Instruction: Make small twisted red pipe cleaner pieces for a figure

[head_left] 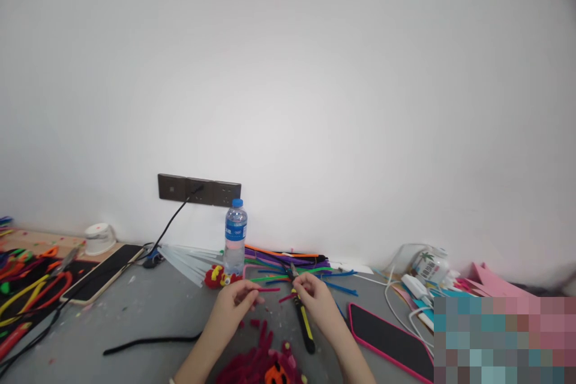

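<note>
My left hand is closed in a pinch on a red-pink pipe cleaner, whose free end points right. My right hand is closed too, its fingertips pressed together beside the jaws of yellow-and-black pliers; what it pinches is too small to make out. A short pink piece shows just left of those fingertips. Below and between my hands lies a dark red fuzzy pipe-cleaner figure with an orange-and-black part, cut off by the lower edge.
Behind my hands are a water bottle, a red-and-yellow fuzzy piece and coloured pipe cleaners. A pink-edged phone lies right. Leftward are a black pipe cleaner, another phone, a cable and scissors.
</note>
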`<state>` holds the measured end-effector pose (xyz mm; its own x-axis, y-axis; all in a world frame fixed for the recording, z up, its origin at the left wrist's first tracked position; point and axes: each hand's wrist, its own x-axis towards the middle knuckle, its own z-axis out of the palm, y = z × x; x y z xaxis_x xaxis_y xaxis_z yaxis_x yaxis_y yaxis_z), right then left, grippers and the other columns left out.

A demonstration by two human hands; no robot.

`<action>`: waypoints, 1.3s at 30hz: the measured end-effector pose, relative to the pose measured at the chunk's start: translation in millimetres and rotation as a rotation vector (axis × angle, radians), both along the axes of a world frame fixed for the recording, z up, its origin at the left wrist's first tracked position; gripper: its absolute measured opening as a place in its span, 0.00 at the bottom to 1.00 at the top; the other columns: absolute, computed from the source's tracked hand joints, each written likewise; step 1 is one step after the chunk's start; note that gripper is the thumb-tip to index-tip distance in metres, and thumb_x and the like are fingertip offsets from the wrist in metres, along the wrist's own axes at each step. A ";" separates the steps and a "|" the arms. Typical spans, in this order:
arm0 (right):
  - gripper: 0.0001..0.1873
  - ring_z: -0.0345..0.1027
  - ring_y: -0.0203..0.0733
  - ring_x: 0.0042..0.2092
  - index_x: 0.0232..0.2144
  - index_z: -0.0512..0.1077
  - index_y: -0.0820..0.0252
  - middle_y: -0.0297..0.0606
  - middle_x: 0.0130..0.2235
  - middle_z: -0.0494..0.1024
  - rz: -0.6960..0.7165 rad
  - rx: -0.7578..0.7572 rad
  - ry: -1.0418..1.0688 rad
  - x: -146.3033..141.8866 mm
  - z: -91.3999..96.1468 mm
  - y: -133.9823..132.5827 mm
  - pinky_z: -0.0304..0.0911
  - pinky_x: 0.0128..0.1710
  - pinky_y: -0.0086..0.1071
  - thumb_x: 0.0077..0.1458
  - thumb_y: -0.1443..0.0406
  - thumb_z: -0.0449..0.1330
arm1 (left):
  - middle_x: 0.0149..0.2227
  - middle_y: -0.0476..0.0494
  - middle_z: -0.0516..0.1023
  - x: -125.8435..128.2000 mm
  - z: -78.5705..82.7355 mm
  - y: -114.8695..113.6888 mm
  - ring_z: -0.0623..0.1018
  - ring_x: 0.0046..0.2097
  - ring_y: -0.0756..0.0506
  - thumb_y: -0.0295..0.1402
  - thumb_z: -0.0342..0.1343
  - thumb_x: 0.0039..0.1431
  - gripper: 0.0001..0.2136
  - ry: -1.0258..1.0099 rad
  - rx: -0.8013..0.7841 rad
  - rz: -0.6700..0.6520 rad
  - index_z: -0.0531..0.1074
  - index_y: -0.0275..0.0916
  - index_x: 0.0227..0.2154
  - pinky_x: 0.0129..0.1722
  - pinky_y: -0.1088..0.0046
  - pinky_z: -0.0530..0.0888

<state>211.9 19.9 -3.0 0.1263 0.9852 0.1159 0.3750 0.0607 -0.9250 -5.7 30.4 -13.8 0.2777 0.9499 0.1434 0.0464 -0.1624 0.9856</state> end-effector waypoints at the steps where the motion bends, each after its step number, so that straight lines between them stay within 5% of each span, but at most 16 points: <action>1: 0.14 0.56 0.38 0.22 0.23 0.66 0.56 0.27 0.18 0.59 -0.081 0.021 -0.092 0.7 -3.2 -0.3 0.50 0.24 0.30 0.47 0.53 0.58 | 0.29 0.40 0.82 0.0 0.3 -0.1 0.78 0.31 0.43 0.42 0.57 0.52 0.14 0.020 0.009 0.006 0.78 0.35 0.33 0.31 0.71 0.72; 5: 0.15 0.66 0.48 0.34 0.38 0.73 0.54 0.37 0.32 0.68 -0.291 0.180 -0.258 -8.8 0.4 -6.9 0.60 0.36 0.38 0.50 0.55 0.57 | 0.33 0.40 0.82 -0.6 3.9 -1.4 0.77 0.33 0.42 0.39 0.58 0.51 0.12 0.155 0.101 0.070 0.81 0.37 0.32 0.31 0.71 0.70; 8: 0.18 0.67 0.48 0.38 0.36 0.74 0.53 0.40 0.36 0.70 -0.088 0.262 -0.055 -28.2 14.1 -12.2 0.62 0.41 0.38 0.56 0.50 0.52 | 0.33 0.40 0.81 -1.4 5.7 -1.6 0.77 0.35 0.42 0.37 0.57 0.52 0.11 0.142 0.163 0.094 0.81 0.38 0.32 0.32 0.72 0.70; 12: 0.22 0.64 0.40 0.28 0.30 0.71 0.57 0.32 0.25 0.68 0.228 0.115 0.373 -56.2 20.8 -14.5 0.62 0.28 0.32 0.50 0.44 0.58 | 0.29 0.43 0.77 -3.8 7.0 -0.5 0.74 0.29 0.46 0.36 0.57 0.52 0.10 0.085 0.223 0.137 0.81 0.38 0.31 0.28 0.74 0.69; 15: 0.20 0.64 0.36 0.25 0.27 0.69 0.58 0.30 0.24 0.70 0.278 0.078 0.587 -66.6 15.1 -13.4 0.60 0.27 0.29 0.42 0.49 0.68 | 0.29 0.45 0.76 -6.0 9.4 -0.1 0.73 0.29 0.47 0.34 0.58 0.52 0.08 0.049 0.247 0.151 0.80 0.38 0.31 0.29 0.74 0.69; 23: 0.19 0.68 0.38 0.27 0.26 0.73 0.60 0.33 0.25 0.75 0.259 -0.021 0.768 -64.2 8.5 -9.7 0.63 0.32 0.32 0.38 0.54 0.72 | 0.25 0.50 0.71 -2.5 16.8 -5.3 0.71 0.27 0.48 0.38 0.60 0.49 0.08 -0.068 0.133 0.107 0.72 0.37 0.25 0.28 0.75 0.68; 29: 0.18 0.66 0.37 0.27 0.27 0.71 0.60 0.31 0.24 0.73 0.202 0.031 0.667 -51.0 11.0 -7.1 0.59 0.30 0.30 0.42 0.54 0.70 | 0.27 0.50 0.74 -15.3 22.7 -1.9 0.71 0.29 0.47 0.34 0.58 0.51 0.05 0.300 0.269 0.121 0.72 0.39 0.29 0.30 0.74 0.66; 34: 0.22 0.53 0.32 0.21 0.20 0.59 0.56 0.23 0.18 0.61 0.092 0.151 0.649 -41.1 11.4 -3.4 0.48 0.24 0.27 0.42 0.55 0.69 | 0.31 0.49 0.77 -29.1 26.1 -0.8 0.72 0.30 0.48 0.32 0.56 0.51 0.03 0.590 0.214 -0.170 0.74 0.39 0.27 0.32 0.75 0.66; 39: 0.19 0.49 0.31 0.21 0.24 0.63 0.56 0.22 0.18 0.59 0.089 0.144 0.709 -42.3 13.4 -4.2 0.44 0.23 0.27 0.42 0.56 0.69 | 0.38 0.47 0.77 -38.5 17.4 0.2 0.73 0.39 0.46 0.29 0.58 0.47 0.08 0.690 0.208 -0.226 0.75 0.40 0.33 0.39 0.73 0.67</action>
<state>169.6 15.7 10.3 0.1388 0.9764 0.1654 -0.3232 0.2025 -0.9244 -44.3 30.6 3.6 0.5542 0.8316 0.0364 0.5854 -0.4205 0.6931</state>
